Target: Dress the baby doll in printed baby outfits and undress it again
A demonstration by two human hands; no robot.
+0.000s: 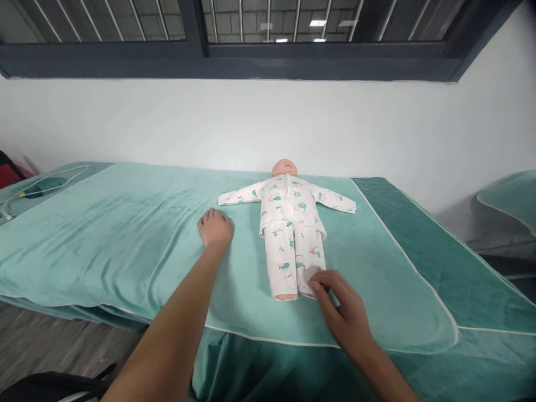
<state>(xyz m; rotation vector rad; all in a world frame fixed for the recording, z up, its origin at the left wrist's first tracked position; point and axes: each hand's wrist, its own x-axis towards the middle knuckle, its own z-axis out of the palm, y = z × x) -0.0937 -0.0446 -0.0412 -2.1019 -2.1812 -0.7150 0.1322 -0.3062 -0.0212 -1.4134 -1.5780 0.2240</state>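
Note:
A baby doll (285, 167) lies on its back, dressed in a white printed top (288, 202) with the sleeves spread to both sides. White printed trousers (281, 262) cover its legs, and a foot end shows at the left cuff. My right hand (341, 307) pinches the trousers near the lower end of the right leg, thumb and forefinger together. To the left of the doll, my left hand (215, 229) rests on the light green blanket (167, 245), its fingers curled in, just below the sleeve end.
Beneath the blanket, a darker green cover (439, 268) spreads over the bed. White cord (50, 188) lies at the far left. A white wall (188, 123) and a barred window (268, 61) stand behind. Another green-covered surface (513, 195) is at the right, with dark floor (62, 340) lower left.

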